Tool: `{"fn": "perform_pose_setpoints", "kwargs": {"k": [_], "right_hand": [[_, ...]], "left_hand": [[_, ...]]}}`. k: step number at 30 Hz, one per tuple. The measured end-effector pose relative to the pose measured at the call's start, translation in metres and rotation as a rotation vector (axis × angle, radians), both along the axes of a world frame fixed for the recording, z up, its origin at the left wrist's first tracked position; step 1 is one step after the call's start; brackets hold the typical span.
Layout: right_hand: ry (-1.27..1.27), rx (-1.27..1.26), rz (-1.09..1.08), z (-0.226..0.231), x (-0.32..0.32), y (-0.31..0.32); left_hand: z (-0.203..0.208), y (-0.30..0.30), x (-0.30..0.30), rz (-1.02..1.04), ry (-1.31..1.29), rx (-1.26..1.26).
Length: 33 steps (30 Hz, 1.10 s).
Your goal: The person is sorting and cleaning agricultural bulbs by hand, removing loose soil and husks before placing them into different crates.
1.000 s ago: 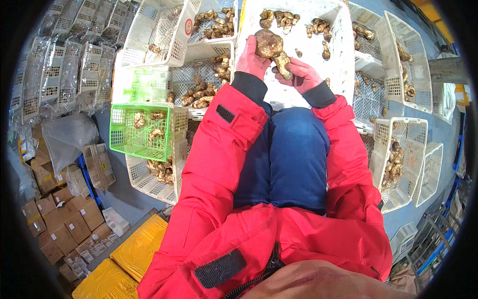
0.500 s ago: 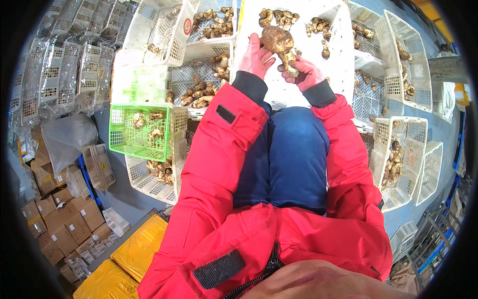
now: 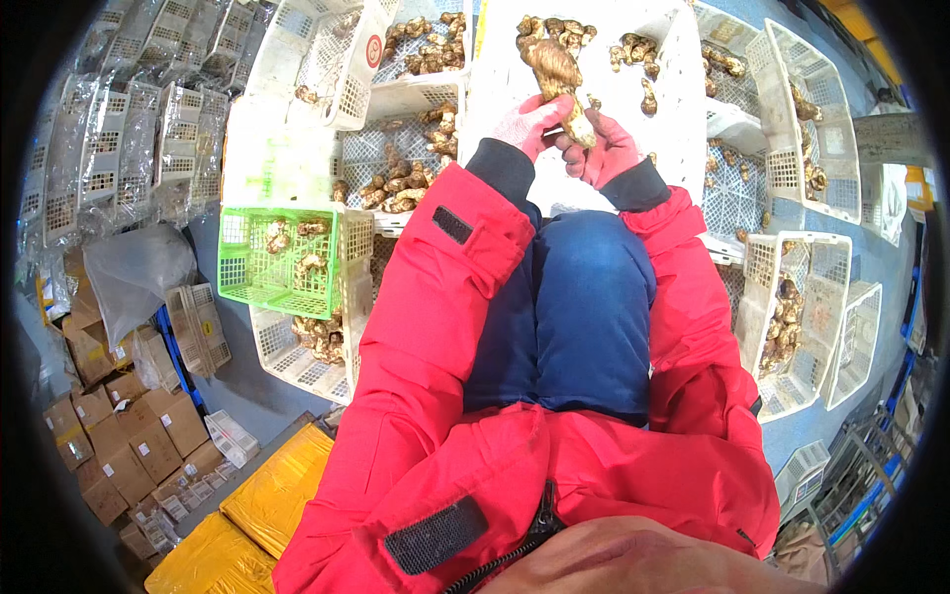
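A large brown mushroom (image 3: 552,67) with a pale, thick stem is held up over the white tabletop (image 3: 665,94), its cap pointing away from me. My left hand (image 3: 526,125), in a pink glove, closes on the stem from the left. From the right, my gloved right hand (image 3: 606,152) pinches the lower stem, its fingertips partly hidden behind it. Beyond the cap lies a cluster of smaller mushrooms (image 3: 572,36) on the white surface, and another group (image 3: 633,49) sits to its right.
White perforated crates with mushrooms flank me, including a left crate (image 3: 401,97) and a right crate (image 3: 839,247). A green basket (image 3: 226,255) rests on a crate at the left. Yellow wrapped packages (image 3: 282,485) and cardboard boxes (image 3: 129,480) stand at the lower left.
The mushroom has turned more upright, its cap now pointing away. My left hand has slid from beside the cap down to the stem, closer to my right hand.
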State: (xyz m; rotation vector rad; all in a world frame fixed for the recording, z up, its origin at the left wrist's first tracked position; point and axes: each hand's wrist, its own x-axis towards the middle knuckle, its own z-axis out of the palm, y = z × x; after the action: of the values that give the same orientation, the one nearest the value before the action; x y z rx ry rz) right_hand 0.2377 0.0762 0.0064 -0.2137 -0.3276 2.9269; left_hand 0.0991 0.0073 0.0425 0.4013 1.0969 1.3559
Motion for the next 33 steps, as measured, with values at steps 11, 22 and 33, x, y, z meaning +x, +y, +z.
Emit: {"fn": "perform_pose_setpoints", "kwargs": {"k": [11,22,33], "right_hand": [[-0.272,0.548,-0.055,0.011,-0.003,-0.010],[-0.310,0.610,0.065,0.010,-0.011,-0.013],[-0.377,0.635,0.069,0.003,-0.012,-0.008]], "left_hand": [[-0.007,-0.002,-0.010,0.327,0.055,-0.025],[-0.014,0.000,-0.010,0.368,0.192,-0.062],[-0.016,0.003,-0.010,0.442,0.410,-0.114]]}}
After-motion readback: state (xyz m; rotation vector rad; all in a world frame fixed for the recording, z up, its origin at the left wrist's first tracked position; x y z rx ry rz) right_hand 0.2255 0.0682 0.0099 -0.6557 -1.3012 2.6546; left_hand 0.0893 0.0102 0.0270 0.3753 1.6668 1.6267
